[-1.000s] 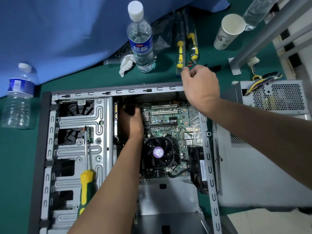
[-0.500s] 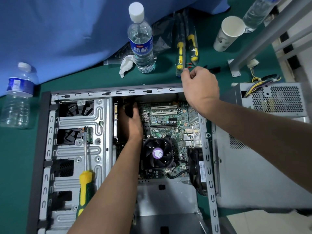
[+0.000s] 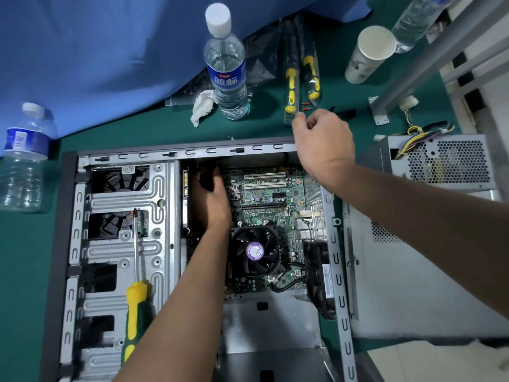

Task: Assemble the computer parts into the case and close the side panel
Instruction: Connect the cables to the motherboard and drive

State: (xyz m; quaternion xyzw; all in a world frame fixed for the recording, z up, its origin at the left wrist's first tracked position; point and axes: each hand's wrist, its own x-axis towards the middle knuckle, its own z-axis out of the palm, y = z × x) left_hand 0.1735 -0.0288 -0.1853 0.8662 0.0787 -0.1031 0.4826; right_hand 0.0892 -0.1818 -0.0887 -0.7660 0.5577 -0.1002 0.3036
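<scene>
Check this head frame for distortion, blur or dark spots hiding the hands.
Head view: wide-angle bending bows the case rim and table edges; lighting is soft and even, without harsh glare; left hand reaches into a shadowed corner, its fingertips hard to read; right hand is sharp; frame corners look slightly soft.

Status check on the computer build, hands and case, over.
Left hand inside the case, gripping a black part beside the motherboard. Right hand above the rim, fingers curled. Screwdriver loose on the drive cage; power supply outside.
</scene>
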